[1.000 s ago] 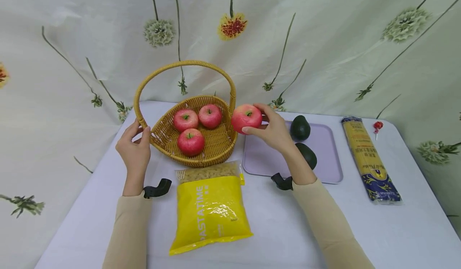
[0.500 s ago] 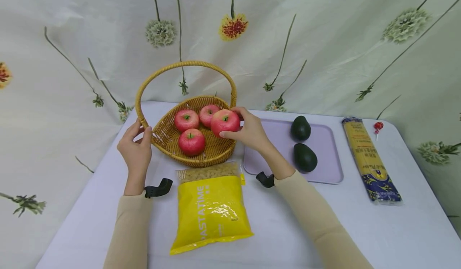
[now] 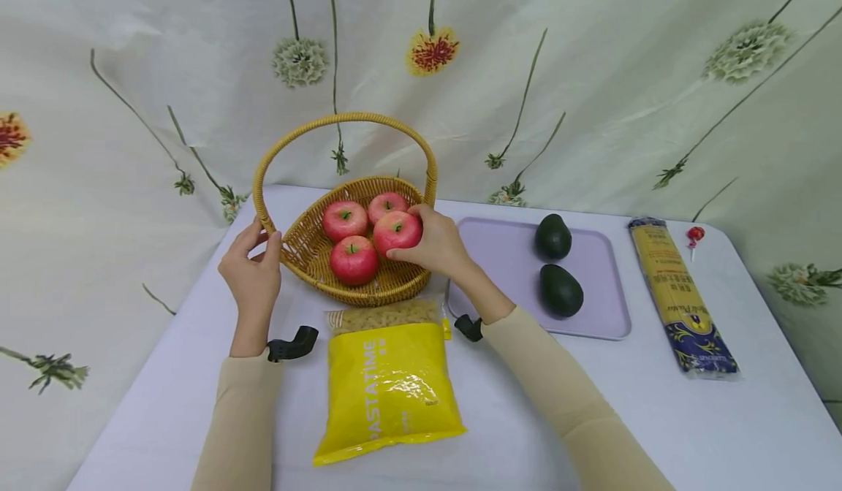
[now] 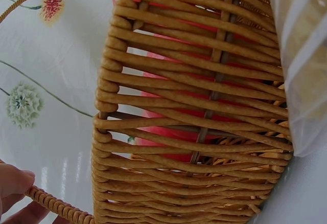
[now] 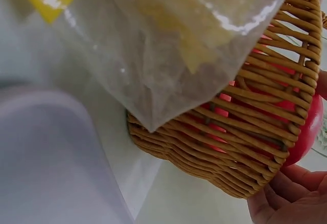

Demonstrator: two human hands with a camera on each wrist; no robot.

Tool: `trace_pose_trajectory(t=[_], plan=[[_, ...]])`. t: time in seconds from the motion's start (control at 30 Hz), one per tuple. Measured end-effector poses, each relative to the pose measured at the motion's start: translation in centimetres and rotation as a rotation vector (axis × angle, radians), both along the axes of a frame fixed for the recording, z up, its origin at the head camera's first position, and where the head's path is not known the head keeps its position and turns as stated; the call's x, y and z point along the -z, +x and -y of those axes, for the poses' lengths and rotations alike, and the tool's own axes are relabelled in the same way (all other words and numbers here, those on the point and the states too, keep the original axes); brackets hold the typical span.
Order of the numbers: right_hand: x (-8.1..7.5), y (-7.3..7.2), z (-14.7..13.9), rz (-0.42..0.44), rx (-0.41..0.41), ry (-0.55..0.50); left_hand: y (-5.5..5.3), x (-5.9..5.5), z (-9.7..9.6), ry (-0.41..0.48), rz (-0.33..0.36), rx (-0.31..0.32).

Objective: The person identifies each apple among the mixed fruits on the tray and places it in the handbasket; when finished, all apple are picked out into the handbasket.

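Note:
A wicker basket [image 3: 388, 295] with an arched handle [image 3: 349, 117] stands at the table's back left. My left hand [image 3: 255, 272] pinches the foot of that handle between thumb and fingers; the left wrist view shows the fingers [image 4: 15, 180] there too. Inside the basket's right side, my right hand [image 3: 442, 246] grips a red apple [image 3: 397, 231]. Three other apples lie in the basket, one at the left [image 3: 345, 221], one in front [image 3: 354, 261] and one behind [image 3: 387, 204]. Wicker hides the held apple's underside, so I cannot tell whether it touches the bottom.
A yellow pasta bag [image 3: 391, 381] lies just before the basket. To the right is a lilac tray [image 3: 503, 231] bearing two avocados [image 3: 560, 290]. Further right are a long spaghetti pack [image 3: 684, 297] and a red lollipop [image 3: 695, 235]. A floral cloth [image 3: 592, 74] hangs behind.
My right hand has carried the apple leftward and down, from beside the basket's right rim to among the other apples. The left hand has kept its hold on the handle.

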State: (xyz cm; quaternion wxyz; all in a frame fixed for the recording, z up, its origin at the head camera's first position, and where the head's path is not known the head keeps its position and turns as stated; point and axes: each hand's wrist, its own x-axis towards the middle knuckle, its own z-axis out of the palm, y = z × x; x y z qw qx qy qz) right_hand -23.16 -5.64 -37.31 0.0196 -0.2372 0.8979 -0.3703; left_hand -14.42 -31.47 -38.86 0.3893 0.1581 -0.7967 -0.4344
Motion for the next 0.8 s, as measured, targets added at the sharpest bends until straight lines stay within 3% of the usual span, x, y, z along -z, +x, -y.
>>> trace_pose_trajectory(t=[0.13,0.57,0.8], plan=[[0.4,-0.2,0.2,-0.040,-0.010,0.047,0.0,0.0,0.0,0.001,-0.003,0.004],[1.5,-0.2,1.4,-0.179,0.062,0.265,0.0,0.0,0.1,-0.008,-0.004,0.007],[1.9,0.0,2.0,-0.150,0.058,0.351,0.0,0.1,0.0,-0.005,0.000,0.005]])
